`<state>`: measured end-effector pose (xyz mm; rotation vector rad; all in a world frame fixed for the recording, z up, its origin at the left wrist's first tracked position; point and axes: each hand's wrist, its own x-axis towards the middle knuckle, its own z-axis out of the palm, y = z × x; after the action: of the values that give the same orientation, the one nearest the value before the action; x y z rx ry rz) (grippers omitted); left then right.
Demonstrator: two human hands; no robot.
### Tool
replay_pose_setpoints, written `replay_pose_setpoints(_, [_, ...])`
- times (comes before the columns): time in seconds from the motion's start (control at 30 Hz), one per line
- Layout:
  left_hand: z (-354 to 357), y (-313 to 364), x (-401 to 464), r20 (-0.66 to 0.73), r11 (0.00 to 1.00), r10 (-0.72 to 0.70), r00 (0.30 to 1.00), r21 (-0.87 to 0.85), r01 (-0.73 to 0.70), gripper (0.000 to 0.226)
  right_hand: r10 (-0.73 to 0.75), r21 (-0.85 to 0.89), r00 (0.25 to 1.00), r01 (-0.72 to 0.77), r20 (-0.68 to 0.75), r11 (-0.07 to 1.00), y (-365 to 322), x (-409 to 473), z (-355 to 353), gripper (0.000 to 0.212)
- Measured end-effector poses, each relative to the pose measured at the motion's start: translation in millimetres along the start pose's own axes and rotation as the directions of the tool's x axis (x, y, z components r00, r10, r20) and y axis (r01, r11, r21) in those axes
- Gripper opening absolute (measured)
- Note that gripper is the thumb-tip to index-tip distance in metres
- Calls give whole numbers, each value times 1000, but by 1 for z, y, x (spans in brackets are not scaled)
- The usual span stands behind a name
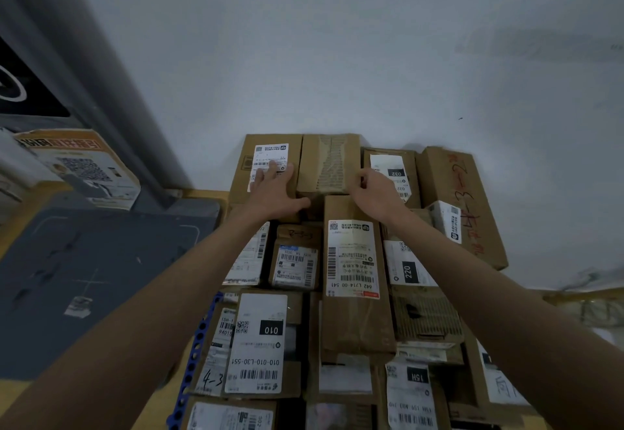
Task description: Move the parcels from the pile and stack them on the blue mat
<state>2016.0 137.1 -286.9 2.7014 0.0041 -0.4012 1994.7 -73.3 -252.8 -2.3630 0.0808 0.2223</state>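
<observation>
Left hand: open, flat on labelled box.
Right hand: loosely curled beside taped box, grasp uncertain.
Stack: many parcels placed.
Pile: unseen.

Parcel label: "010"; another label: "220".
</observation>
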Motion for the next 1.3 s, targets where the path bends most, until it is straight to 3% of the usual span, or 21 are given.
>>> replay_pose_setpoints(0.23, [-8, 4, 1, -28, 998, 38, 999, 41, -37, 94, 62, -140, 997, -56, 45, 989, 0, -2, -4, 31])
replay_pose_setpoints(0.6, [-23, 28, -57, -18, 993, 109, 994, 42, -108, 81, 43, -147, 996, -32, 74, 989, -27, -62, -34, 59])
replay_pose_setpoints(0.8, [-25, 16, -145, -88, 972, 223, 971, -58, -229, 55, -78, -238, 994, 94, 78, 967, -33, -144, -34, 55])
replay_pose_setpoints(0.93, [-18, -8, -207, -168, 963, 216, 962, -125, -238, 46, -90, -116, 995, 93, 37, 989, -32, -205, -17, 38])
replay_pose_setpoints(1.17, [19, -77, -290, -201, 968, 133, 970, -182, -170, 29, -73, -82, 994, 81, 87, 993, -28, -300, 36, 11])
replay_pose_setpoints(1.23, [34, -97, -305, -184, 979, 50, 982, -187, -85, 29, -6, -117, 984, 28, 181, 993, -23, -317, 56, 18])
replay_pose_setpoints(1.3, [53, -117, -317, -82, 990, -33, 996, -139, 21, 34, 77, -151, 947, -30, 311, 988, -14, -330, 79, 29])
